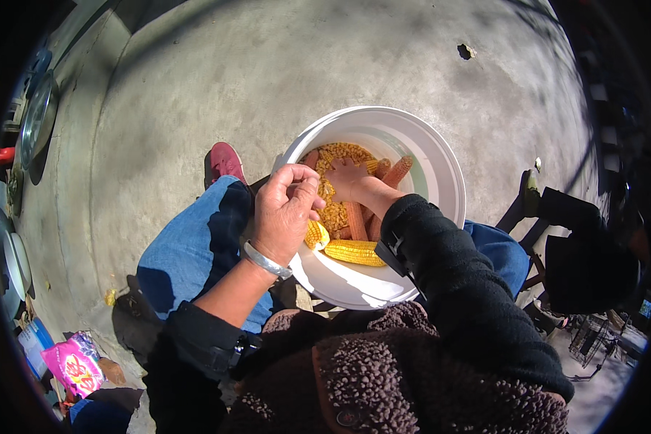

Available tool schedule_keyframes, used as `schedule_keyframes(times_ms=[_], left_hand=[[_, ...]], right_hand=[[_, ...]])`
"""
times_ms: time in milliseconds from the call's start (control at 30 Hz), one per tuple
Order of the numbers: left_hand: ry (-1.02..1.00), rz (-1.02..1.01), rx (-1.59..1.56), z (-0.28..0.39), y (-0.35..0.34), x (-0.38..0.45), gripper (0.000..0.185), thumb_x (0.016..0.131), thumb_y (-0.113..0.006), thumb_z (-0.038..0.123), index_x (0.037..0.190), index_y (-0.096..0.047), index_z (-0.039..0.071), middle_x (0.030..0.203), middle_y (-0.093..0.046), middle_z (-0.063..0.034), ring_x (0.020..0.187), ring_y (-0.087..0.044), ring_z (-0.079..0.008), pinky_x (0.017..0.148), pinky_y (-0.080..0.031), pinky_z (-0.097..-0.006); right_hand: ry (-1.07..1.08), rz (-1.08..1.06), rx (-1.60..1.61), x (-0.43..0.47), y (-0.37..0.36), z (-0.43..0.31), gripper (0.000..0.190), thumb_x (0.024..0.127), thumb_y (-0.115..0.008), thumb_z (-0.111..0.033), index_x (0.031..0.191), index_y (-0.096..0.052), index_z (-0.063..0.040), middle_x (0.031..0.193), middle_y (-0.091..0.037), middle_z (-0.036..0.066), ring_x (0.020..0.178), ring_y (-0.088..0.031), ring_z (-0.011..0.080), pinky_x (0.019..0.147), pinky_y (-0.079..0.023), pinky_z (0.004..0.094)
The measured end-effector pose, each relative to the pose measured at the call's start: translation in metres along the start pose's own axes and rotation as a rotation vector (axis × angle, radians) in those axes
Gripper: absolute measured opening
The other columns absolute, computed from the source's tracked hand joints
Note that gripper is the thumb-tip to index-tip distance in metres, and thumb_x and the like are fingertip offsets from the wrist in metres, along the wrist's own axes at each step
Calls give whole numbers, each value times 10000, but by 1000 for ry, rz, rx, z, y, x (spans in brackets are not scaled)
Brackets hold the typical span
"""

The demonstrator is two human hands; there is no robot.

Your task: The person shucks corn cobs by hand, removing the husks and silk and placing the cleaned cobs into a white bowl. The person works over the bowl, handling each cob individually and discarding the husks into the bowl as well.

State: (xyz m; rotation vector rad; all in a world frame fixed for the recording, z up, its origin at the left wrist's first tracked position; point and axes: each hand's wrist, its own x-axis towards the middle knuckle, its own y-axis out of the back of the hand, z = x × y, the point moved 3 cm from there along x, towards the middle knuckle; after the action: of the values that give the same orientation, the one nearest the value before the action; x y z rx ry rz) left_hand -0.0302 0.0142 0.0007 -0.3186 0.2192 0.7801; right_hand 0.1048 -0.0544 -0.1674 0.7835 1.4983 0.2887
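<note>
A white plastic bucket [451, 168] stands between my knees, holding loose yellow corn kernels [336, 210]. Several reddish bare corncobs [397, 171] lie on the right side inside it. A yellow ear of corn [353, 253] rests against the near inner wall, beside another yellow ear [317, 235] seen end-on. My right hand [348, 180] reaches down into the bucket, fingers spread on the kernels. Above the bucket's left rim is my left hand [290, 203], its fingers curled in to the thumb, with nothing visible between them. A silver bangle [266, 261] circles my left wrist.
Concrete floor [206, 70] surrounds the bucket. A red shoe [226, 161] shows past my left knee. Along the left edge are a metal basin [38, 119], white bowls [16, 266] and a pink plastic packet [75, 363]. Dark objects [591, 271] in shadow stand at right.
</note>
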Motion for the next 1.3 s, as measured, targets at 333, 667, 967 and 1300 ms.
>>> schedule_keyframes(times_ms=[333,667,967,1300], left_hand=[[75,-158,226,-4,-32,10,119,848,-494,112,903,-511,8,793,-527,-37,618,-519,-75,498,-440,-181],[390,-882,422,-51,-73,-13,658,728,-676,299,1175,-337,-44,1102,-467,-133,1005,-475,-203,846,-417,-312],[600,-771,265,-51,-72,-16,415,784,-631,224,1044,-382,18,889,-492,-85,738,-542,-159,650,-501,-309],[635,-728,169,-48,-77,-33,437,751,-624,159,1074,-363,23,754,-508,-92,490,-556,-195,407,-507,-309]], right_hand=[[343,497,623,-162,45,9,441,706,-680,-263,999,-464,-13,891,-576,179,851,-573,336,710,-462,395],[120,799,1382,-191,10,33,388,878,-470,-389,1025,-454,-31,836,-548,139,862,-546,221,759,-440,328],[261,613,2017,-160,3,27,320,838,-430,-260,996,-491,12,928,-521,116,910,-494,201,824,-383,305],[7,538,2172,-139,-2,16,175,793,-460,-137,888,-509,2,762,-516,101,683,-499,184,645,-423,315]])
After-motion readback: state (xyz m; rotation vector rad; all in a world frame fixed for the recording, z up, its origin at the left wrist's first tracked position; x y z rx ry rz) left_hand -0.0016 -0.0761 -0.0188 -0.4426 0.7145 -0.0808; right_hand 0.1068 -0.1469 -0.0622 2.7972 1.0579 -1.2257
